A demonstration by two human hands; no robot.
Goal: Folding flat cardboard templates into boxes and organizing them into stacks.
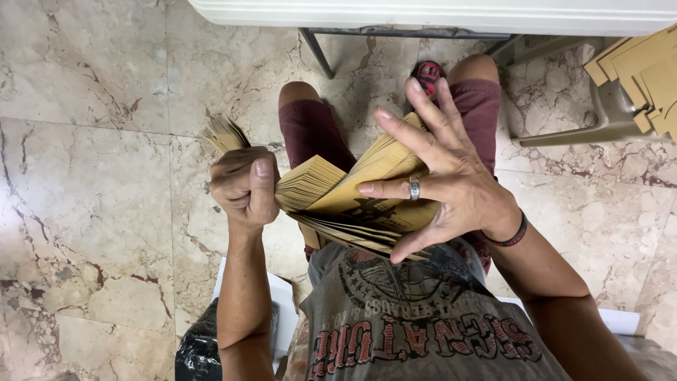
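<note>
1. Head view, looking straight down: the person is seated, with both forearms raised over the lap.
2. Left hand (pixel 243 185): closed in a tight fist around one end of a thick stack of flat brown paper bags (pixel 352 201), thumb pressed down on top. The gripped end of the stack sticks out past the fist, its edges splayed.
3. Right hand (pixel 437 176): fingers spread wide and mostly straight, not curled shut. Fingertips rest on the uppermost bags, fanning them apart; the thumb hooks under the lower edge of the stack. A ring sits on one finger and a dark wristband (pixel 513 234) on the wrist.
4. Stack position: held in the air between the two hands, above the thighs, bowed and fanned open on the right-hand side. Dark print is visible on one exposed bag face.
5. Clothing: maroon shorts (pixel 314 134), grey printed shirt (pixel 416 324).
6. Surroundings: marble tile floor (pixel 92 176); white table edge (pixel 437 14) along the top of the view; more brown paper bags (pixel 645 70) piled on a chair at upper right; black plastic bag (pixel 197 349) near the left elbow.
</note>
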